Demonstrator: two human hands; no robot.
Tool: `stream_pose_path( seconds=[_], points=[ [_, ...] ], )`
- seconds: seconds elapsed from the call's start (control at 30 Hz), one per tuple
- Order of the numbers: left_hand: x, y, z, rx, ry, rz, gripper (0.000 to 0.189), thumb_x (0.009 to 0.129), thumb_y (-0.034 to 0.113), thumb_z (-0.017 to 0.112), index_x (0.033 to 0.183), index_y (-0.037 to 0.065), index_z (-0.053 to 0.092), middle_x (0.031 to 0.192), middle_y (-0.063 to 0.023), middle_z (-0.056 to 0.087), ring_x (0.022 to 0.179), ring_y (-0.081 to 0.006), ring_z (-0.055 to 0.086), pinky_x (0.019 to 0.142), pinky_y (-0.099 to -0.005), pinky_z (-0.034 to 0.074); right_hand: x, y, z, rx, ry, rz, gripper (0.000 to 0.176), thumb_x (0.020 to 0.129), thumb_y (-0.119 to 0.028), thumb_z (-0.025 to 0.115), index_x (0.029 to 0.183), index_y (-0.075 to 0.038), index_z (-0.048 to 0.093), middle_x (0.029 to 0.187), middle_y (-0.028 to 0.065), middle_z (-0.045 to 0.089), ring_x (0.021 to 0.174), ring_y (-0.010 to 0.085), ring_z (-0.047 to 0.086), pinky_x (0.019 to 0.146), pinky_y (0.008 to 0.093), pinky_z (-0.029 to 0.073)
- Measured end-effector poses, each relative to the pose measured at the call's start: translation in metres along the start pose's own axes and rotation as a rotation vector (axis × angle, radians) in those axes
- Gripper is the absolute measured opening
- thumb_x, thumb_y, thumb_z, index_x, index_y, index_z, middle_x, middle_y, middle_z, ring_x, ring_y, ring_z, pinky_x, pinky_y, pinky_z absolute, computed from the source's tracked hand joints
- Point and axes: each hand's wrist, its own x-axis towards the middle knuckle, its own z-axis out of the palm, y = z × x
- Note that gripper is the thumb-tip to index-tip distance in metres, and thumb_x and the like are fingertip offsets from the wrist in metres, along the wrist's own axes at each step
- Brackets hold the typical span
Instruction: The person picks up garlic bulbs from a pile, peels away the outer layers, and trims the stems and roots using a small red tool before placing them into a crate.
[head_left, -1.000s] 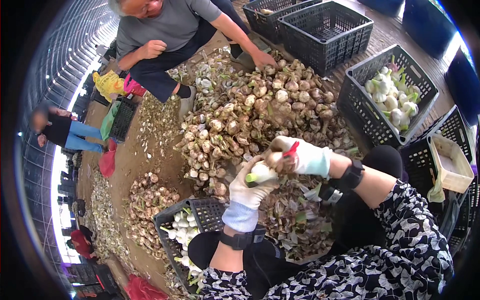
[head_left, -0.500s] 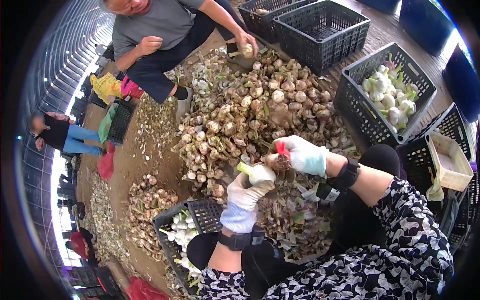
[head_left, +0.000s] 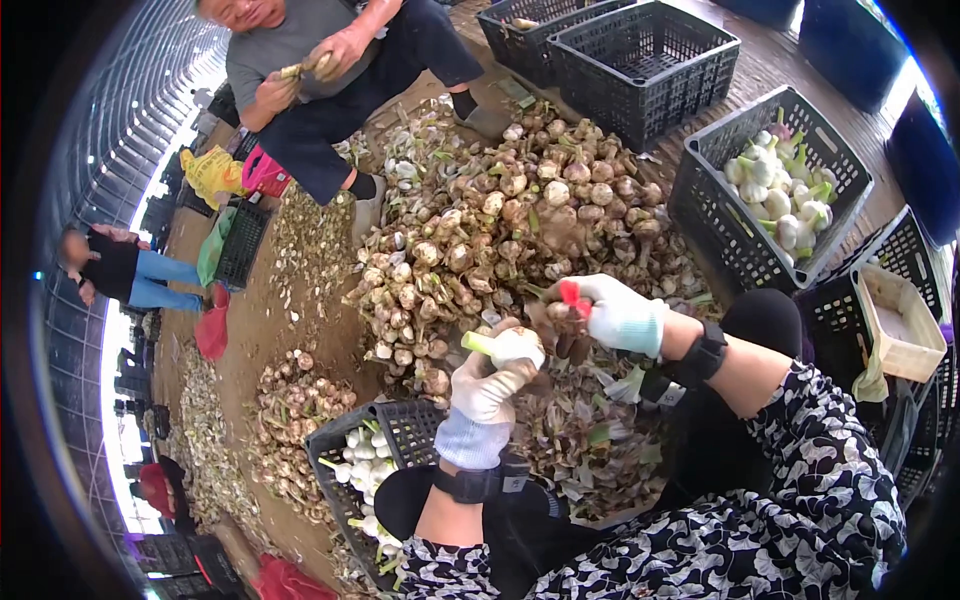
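the white-gloved left hand (head_left: 486,388) grips a round white, green-stemmed garlic bulb (head_left: 518,346); the white-gloved right hand (head_left: 612,312) is just beside it, its hold too blurred to tell.

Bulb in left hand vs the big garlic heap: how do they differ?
Colour: the held garlic bulb looks mostly white with a pale green stem; the garlic heap is largely brownish.
Pose: the held garlic bulb is gripped by the left hand; the garlic heap lies on the ground.
Shared: both are garlic.
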Motion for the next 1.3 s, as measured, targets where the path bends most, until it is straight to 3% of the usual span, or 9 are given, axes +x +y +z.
stream_pose_path(
  seconds=[0.1, 0.2, 0.47, 0.63, 0.8, 0.93, 1.1, 1.2, 1.3],
  points=[
    [0.002, -0.005, 0.001, 0.150, 0.171, 0.019, 0.041, 0.079, -0.005, 0.057, 0.118, -0.006, 0.044, 0.096, -0.0109, 0.057, 0.082, -0.0162, 0.057, 0.070, -0.0262, 0.050, -0.007, -0.017, 0.009, -0.053, 0.076, -0.087, 0.015, 0.080, -0.012, 0.058, 0.087, 0.001, 0.057, 0.077, 0.0027, 0.059, 0.072, 0.0130, 0.055, 0.063, 0.0315, 0.045],
    [0.004, -0.013, -0.005, 0.296, 0.135, 0.084, 0.042, 0.079, -0.007, 0.056, 0.119, -0.007, 0.044, 0.098, -0.0132, 0.057, 0.083, -0.0167, 0.057, 0.070, -0.0246, 0.050, -0.011, -0.020, 0.024, -0.525, 0.232, -0.436, 0.020, 0.071, -0.013, 0.063, 0.087, -0.002, 0.059, 0.078, 0.0134, 0.059, 0.073, 0.0283, 0.059, 0.065, 0.0349, 0.047],
    [0.000, -0.002, -0.005, 0.149, -0.027, 0.010, 0.045, 0.079, -0.002, 0.055, 0.122, -0.004, 0.043, 0.100, -0.0062, 0.055, 0.082, -0.0103, 0.054, 0.073, -0.0217, 0.046, 0.001, -0.002, 0.006, -0.603, 0.208, -0.248, 0.011, 0.072, -0.008, 0.055, 0.080, -0.001, 0.055, 0.077, 0.0183, 0.058, 0.067, 0.0351, 0.058, 0.059, 0.0395, 0.046],
    [0.007, -0.010, -0.013, 0.010, -0.110, 0.064, 0.051, 0.079, -0.004, 0.051, 0.128, 0.001, 0.037, 0.104, -0.0081, 0.054, 0.079, -0.0101, 0.053, 0.068, -0.0212, 0.045, -0.007, -0.011, 0.008, 0.357, -0.081, -0.070, 0.049, 0.079, -0.037, 0.063, 0.105, 0.002, 0.049, 0.089, 0.0153, 0.057, 0.082, 0.0213, 0.057, 0.069, 0.0288, 0.044],
    [0.024, -0.023, -0.024, -0.620, -0.196, 0.002, 0.056, 0.084, -0.006, 0.041, 0.135, 0.014, 0.031, 0.107, -0.0197, 0.051, 0.073, -0.0173, 0.054, 0.057, -0.0226, 0.046, -0.005, -0.013, 0.033, -0.272, 0.145, -0.258, 0.043, 0.076, -0.026, 0.068, 0.105, 0.002, 0.051, 0.090, 0.0089, 0.058, 0.084, 0.0122, 0.053, 0.073, 0.0269, 0.044],
    [0.014, -0.016, -0.031, -0.112, -0.196, 0.187, 0.056, 0.081, -0.007, 0.043, 0.134, 0.009, 0.031, 0.105, -0.0194, 0.052, 0.074, -0.0194, 0.056, 0.056, -0.0222, 0.047, 0.001, -0.015, 0.021, 0.477, 0.072, -0.007, 0.011, 0.085, -0.015, 0.057, 0.085, -0.004, 0.057, 0.074, 0.0005, 0.059, 0.066, 0.0055, 0.052, 0.059, 0.0214, 0.043],
    [0.003, -0.003, -0.003, 0.027, -0.028, 0.183, 0.074, 0.061, -0.016, 0.049, 0.132, 0.001, 0.033, 0.102, -0.0112, 0.054, 0.079, -0.0159, 0.056, 0.061, -0.0207, 0.046, -0.001, -0.010, 0.013, 0.160, 0.081, 0.191, 0.020, 0.084, -0.021, 0.059, 0.085, -0.001, 0.059, 0.071, 0.0046, 0.058, 0.065, 0.0121, 0.055, 0.063, 0.0259, 0.045],
    [0.005, -0.001, -0.009, 0.045, -0.042, 0.152, 0.074, 0.060, -0.015, 0.049, 0.131, 0.003, 0.035, 0.103, -0.0113, 0.054, 0.083, -0.0157, 0.056, 0.063, -0.0221, 0.047, 0.009, 0.011, -0.001, -0.789, 0.244, -0.265, 0.028, 0.081, -0.024, 0.061, 0.095, 0.000, 0.055, 0.093, 0.0077, 0.060, 0.078, 0.0135, 0.059, 0.063, 0.0276, 0.047],
    [0.002, -0.003, -0.016, 0.214, -0.056, 0.153, 0.069, 0.061, -0.015, 0.050, 0.128, 0.002, 0.040, 0.105, -0.0054, 0.055, 0.085, -0.0126, 0.054, 0.074, -0.0226, 0.045, 0.005, -0.008, 0.012, -0.166, 0.159, 0.096, 0.047, 0.078, -0.032, 0.065, 0.107, 0.001, 0.051, 0.092, 0.0084, 0.058, 0.087, 0.0123, 0.057, 0.072, 0.0261, 0.046]
  ],
)
